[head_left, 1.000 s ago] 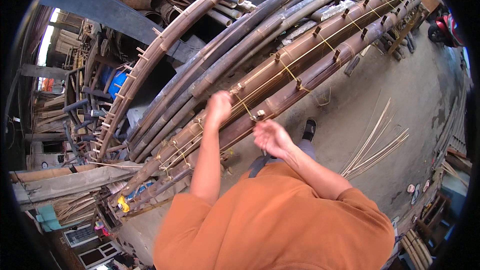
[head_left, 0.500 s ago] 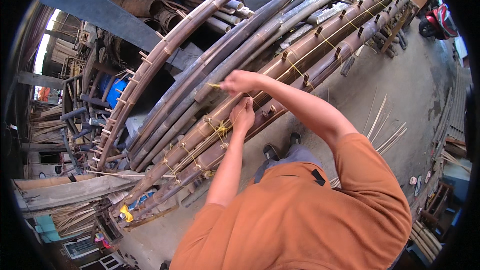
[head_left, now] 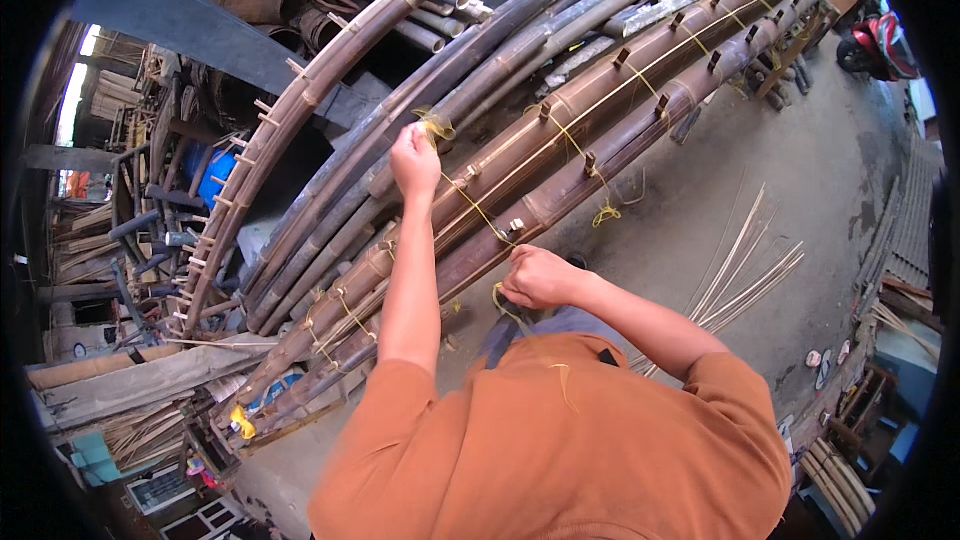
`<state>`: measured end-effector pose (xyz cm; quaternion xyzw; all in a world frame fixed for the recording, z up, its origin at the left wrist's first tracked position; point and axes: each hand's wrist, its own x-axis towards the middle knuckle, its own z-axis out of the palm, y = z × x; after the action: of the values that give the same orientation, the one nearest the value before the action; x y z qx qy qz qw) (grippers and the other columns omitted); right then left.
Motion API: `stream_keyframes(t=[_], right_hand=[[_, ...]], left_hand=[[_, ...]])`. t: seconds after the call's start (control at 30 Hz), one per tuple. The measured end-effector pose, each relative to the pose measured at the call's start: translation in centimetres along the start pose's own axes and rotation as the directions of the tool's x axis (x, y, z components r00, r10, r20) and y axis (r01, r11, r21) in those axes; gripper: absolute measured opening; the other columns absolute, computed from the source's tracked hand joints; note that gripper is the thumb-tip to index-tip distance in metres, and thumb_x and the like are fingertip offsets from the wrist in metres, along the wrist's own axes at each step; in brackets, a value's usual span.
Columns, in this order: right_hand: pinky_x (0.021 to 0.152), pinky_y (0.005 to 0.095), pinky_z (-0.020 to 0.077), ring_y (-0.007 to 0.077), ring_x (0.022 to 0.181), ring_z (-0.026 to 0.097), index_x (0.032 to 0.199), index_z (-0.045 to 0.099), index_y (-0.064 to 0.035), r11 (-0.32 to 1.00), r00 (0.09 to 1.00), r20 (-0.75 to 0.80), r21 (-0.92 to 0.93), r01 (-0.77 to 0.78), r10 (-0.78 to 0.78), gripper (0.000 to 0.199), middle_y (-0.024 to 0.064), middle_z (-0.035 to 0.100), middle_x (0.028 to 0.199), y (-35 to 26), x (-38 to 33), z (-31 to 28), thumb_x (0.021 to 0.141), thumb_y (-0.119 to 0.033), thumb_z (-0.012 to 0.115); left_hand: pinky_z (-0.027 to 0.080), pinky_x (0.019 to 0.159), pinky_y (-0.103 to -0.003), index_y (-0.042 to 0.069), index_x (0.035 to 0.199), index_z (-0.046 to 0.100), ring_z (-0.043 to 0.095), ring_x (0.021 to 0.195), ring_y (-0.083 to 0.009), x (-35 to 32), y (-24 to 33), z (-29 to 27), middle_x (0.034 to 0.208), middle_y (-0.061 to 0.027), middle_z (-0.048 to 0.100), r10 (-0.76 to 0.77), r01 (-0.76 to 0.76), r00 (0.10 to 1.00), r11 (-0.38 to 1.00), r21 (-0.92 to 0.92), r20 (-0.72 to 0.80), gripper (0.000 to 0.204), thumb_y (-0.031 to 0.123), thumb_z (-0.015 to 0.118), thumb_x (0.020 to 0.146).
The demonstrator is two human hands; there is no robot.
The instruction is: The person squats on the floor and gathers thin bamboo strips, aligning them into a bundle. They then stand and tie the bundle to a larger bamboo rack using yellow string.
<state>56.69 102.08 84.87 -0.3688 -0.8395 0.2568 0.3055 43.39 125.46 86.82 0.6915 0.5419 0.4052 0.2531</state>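
Two long brown bamboo poles run side by side diagonally before me, the far pole and the near pole, with short pegs standing out of them. A yellow string is stretched across both poles. Beyond the far pole my left hand is closed on the string, and a loose yellow tangle sticks out past its fingers. On the near side my right hand grips the same string in a fist, with a loop hanging beside it. Thin strips lie lengthwise between the poles.
A curved pegged bamboo piece arches at the left, in front of a blue container. Dark bamboo poles are stacked beyond. Thin sticks lie on the floor at right. A red motorbike stands at the far right.
My left hand has moved from the poles to their far side. My right hand has come from the far side back to the near side, and the string is now stretched between them.
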Motion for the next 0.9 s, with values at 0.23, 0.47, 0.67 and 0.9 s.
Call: stream_keyframes(t=[0.23,0.47,0.67,0.9], right_hand=[[0.085,0.0441,0.0481,0.0361,0.068,0.063,0.064,0.064,-0.0053,0.977,0.97,0.142,-0.106,-0.184,0.198,0.034,0.0179,0.062,0.064,-0.6,0.0,0.7,0.089,-0.027,0.055],[0.097,0.0418,0.0446,0.0284,0.107,0.063,0.128,0.058,-0.0045,0.851,0.894,0.084,-0.355,-0.386,0.441,0.044,0.0178,0.065,0.118,-7.0,2.5,7.0,0.085,-0.013,0.055],[0.087,0.0311,0.05,0.016,0.096,0.064,0.126,0.057,-0.0094,-0.489,0.531,0.462,0.867,-0.1,0.71,0.033,0.0066,0.066,0.109,-10.4,6.8,17.8,0.094,-0.019,0.054],[0.078,0.0355,0.048,0.0192,0.078,0.061,0.089,0.066,-0.0081,0.648,0.776,-0.261,0.724,-0.236,0.574,0.03,0.0067,0.064,0.081,-13.7,21.5,15.1,0.097,-0.028,0.045]], left_hand=[[0.05,0.084,-0.053,0.008,0.098,0.069,0.064,0.096,-0.0431,-1.1,-5.4,1.6,0.099,-0.0223,0.068,-0.168,0.039,0.96,0.873,0.486,0.225,0.028,0.026,0.049,0.094],[0.05,0.087,-0.049,0.005,0.101,0.068,0.063,0.098,-0.0429,-3.2,-6.6,-12.4,0.099,-0.0268,0.066,0.021,-0.083,0.976,0.955,0.284,0.216,0.026,0.022,0.049,0.094],[0.049,0.086,-0.046,0.004,0.111,0.062,0.063,0.102,-0.0401,-14.9,-12.7,-19.2,0.106,-0.0218,0.067,-0.076,-0.065,0.77,0.979,0.195,0.634,0.025,0.021,0.054,0.094],[0.049,0.086,-0.05,0.013,0.116,0.058,0.063,0.1,-0.0407,-17.5,-18.5,-15.5,0.106,-0.0202,0.067,0.188,-0.195,0.934,0.981,-0.008,0.302,0.031,0.028,0.062,0.09]])
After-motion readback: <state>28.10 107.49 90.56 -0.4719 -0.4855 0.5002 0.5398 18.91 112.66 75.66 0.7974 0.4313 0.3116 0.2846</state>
